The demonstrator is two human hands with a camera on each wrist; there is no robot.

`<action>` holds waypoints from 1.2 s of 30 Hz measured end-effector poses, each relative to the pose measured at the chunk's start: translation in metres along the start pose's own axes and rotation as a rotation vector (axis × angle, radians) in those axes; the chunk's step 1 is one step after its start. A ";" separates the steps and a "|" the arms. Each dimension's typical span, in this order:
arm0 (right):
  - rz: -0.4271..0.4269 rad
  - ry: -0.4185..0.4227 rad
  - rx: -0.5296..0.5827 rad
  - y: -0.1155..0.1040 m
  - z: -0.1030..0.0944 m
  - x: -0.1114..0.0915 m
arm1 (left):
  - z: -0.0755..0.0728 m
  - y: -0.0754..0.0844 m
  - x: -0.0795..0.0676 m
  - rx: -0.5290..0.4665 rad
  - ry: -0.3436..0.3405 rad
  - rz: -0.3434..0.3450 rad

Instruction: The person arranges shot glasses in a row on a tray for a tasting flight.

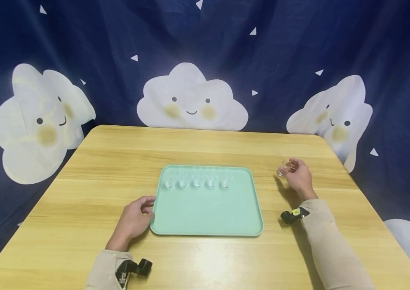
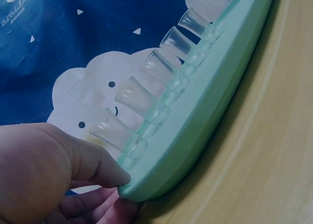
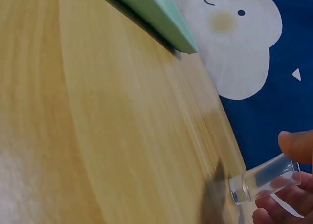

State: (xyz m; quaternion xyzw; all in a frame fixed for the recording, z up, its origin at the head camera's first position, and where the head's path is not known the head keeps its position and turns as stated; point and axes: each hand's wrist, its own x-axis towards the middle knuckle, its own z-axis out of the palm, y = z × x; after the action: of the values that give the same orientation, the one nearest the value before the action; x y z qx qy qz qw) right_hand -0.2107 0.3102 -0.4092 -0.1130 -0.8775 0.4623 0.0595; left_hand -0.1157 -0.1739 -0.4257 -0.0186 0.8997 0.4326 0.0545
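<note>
A light green tray point(image 1: 208, 217) lies on the table with several small clear shot glasses point(image 1: 196, 181) in a row along its far side. My left hand point(image 1: 135, 217) grips the tray's left edge. In the left wrist view the thumb point(image 2: 98, 160) lies on the rim and the fingers are at its outer side, partly hidden. To the right of the tray, my right hand point(image 1: 300, 179) holds another clear shot glass point(image 1: 282, 170) between thumb and fingers. Seen from the right wrist, this glass point(image 3: 266, 180) has its thick base toward the table; whether it touches the surface I cannot tell.
The wooden table point(image 1: 92, 181) reaches back to a dark blue curtain point(image 1: 223, 36) with smiling white clouds. A black wrist camera point(image 1: 134, 268) sits on the left sleeve and another wrist camera point(image 1: 292, 216) on the right one.
</note>
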 end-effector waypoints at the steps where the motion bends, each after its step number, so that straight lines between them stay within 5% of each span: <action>1: 0.000 -0.002 -0.006 0.000 0.000 0.000 | 0.000 0.000 0.000 0.001 0.000 0.000; 15: -0.049 0.037 -0.024 0.004 0.003 -0.002 | 0.001 0.001 0.002 0.000 0.000 0.004; 36: -0.189 -0.059 0.005 -0.020 0.016 -0.013 | 0.000 -0.001 0.000 -0.006 -0.006 -0.006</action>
State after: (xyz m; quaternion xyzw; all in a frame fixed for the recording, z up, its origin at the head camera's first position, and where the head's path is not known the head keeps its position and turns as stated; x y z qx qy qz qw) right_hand -0.2045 0.2837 -0.4018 -0.0160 -0.8844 0.4599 0.0775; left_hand -0.1158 -0.1746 -0.4266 -0.0202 0.8982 0.4353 0.0583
